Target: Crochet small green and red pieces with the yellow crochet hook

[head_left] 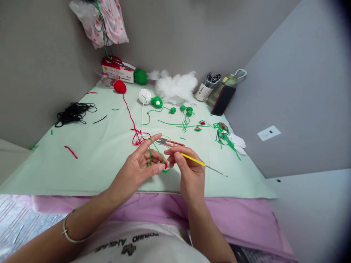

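Note:
My left hand [141,164] pinches a small crochet piece [165,167] in red, white and green between thumb and fingers. Its index finger is stretched out, with green yarn [157,149] running over it down to the piece. Just to the right, my right hand [188,168] is closed around a crochet hook [193,159] with a yellow grip. One metal end of the hook points right, away from the piece; the other end is hidden by my fingers. Behind my hands lie orange-handled thread snips [171,142] and a tangle of red yarn [140,138].
Across the back stand a red yarn ball [120,86], a white yarn ball [144,96], white stuffing [175,87], a pen cup [204,90] and a phone [223,100] against a bottle. Black yarn [73,114] lies left, green yarn scraps [226,137] right. Walls enclose the table.

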A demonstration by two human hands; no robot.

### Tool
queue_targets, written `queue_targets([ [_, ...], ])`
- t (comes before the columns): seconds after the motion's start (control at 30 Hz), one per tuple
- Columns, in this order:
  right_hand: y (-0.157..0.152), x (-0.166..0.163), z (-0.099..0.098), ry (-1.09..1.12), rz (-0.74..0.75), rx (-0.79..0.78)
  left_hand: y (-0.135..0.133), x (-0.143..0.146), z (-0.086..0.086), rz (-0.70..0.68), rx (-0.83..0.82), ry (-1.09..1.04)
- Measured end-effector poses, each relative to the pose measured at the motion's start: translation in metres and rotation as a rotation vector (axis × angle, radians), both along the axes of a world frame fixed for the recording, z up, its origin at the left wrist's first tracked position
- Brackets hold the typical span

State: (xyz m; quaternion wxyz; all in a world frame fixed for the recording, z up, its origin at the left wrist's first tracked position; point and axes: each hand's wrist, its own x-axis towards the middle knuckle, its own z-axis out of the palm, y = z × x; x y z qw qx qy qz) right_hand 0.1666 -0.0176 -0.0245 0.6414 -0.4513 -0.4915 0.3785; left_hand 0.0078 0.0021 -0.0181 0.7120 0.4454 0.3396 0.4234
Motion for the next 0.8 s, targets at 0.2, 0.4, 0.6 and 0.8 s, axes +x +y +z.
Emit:
queue_targets([
  [0.2,0.001,-0.007,0.001,-0.052,0.099,-0.003,0.004,-0.004,-0.003,-0.016,-0.041,-0.036],
  [0.4,0.004,-0.006,0.006,0.070,0.136,-0.062,0.005,-0.006,-0.005,-0.053,-0.060,-0.046],
  [0.6,-0.002,-0.005,0.011,-0.083,0.092,-0.094,0.004,-0.005,-0.006,-0.071,-0.059,-0.032],
  [0.8,0.002,-0.003,0.010,0.213,0.237,-0.201,0.005,-0.002,-0.010,-0.092,-0.047,-0.096],
])
